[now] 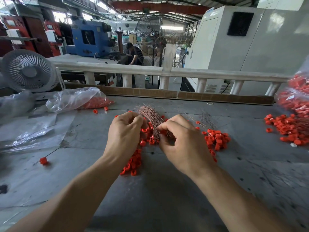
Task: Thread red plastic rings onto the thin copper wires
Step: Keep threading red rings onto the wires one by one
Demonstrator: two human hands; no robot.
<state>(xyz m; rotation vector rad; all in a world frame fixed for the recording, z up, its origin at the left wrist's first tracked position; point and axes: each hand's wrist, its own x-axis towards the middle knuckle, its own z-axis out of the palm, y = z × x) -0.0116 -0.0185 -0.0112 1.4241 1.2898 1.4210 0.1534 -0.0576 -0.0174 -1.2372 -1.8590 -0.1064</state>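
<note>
Factory floor, grey bench. Left hand and right hand, fingers curled, pinch the wire bundle over loose rings. Threaded ring lies aside; most rings look unthreaded.

Soft daylight fills the hall, brightest far beyond the left hand where high windows blow out to white. On the grey matte tabletop shadows are faint and diffuse, darkest just under both forearms. The crumpled clear plastic bag left of that hand carries pale glare streaks. Focus is sharp around the right hand; far to its right the heap of red plastic rings smears. The wide lens bends the white railing behind.
</note>
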